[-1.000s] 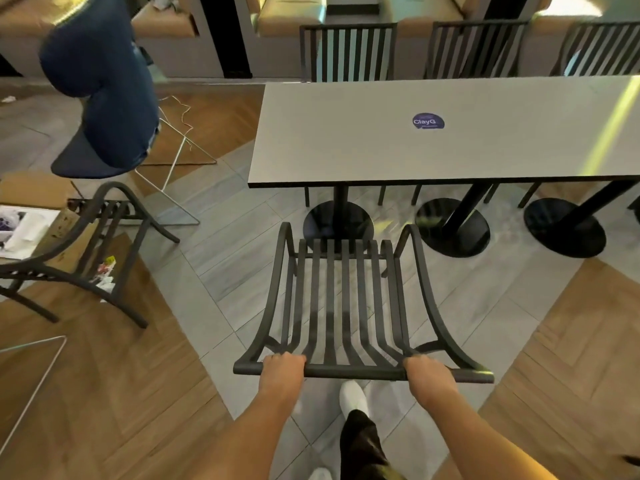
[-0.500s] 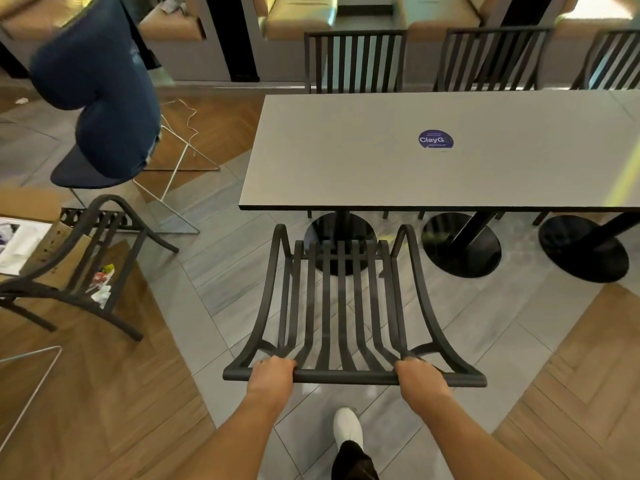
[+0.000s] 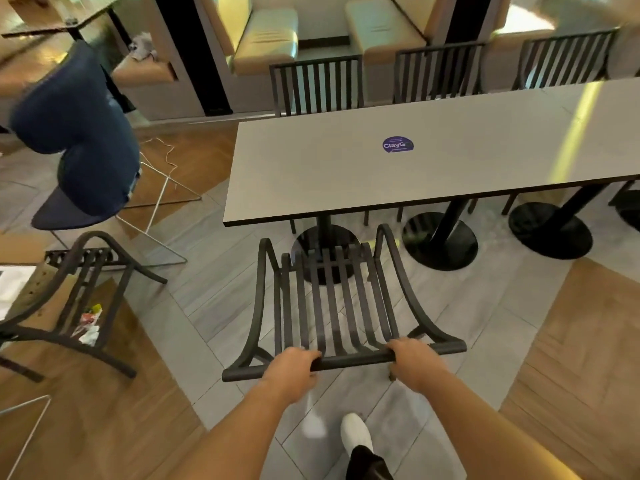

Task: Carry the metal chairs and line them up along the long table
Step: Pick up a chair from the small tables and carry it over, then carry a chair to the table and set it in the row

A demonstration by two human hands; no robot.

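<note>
Whereas half a second back sat square to the table edge, now swung slightly, top rail tilted down toward the left, and nearer the table end; view shifted right too, with more of the booth seating showing. Left hand point(image 3: 291, 370) curled tightly over the top rail of the black metal chair point(image 3: 332, 306), knuckles up, fingers wrapped round the bar. Right hand point(image 3: 412, 363) likewise clamped on the same rail, further along, fingers folded under it. Chair's front close to the near long edge of the long table point(image 3: 311, 174), by its left end, in front of the first round pedestal base point(image 3: 325, 252). On the tabletop, a round purple sticker point(image 3: 397, 144). Across the table, three slatted chairs point(image 3: 317, 84) lined along the far side. Left of that, a blue padded chair point(image 3: 79, 147) on a wire frame, and another black metal chair point(image 3: 79, 299) lying tipped on the wood floor. Below, grey tile point(image 3: 214, 313) meeting herringbone wood point(image 3: 571, 341); a white shoe point(image 3: 356, 431) between the forearms.
</note>
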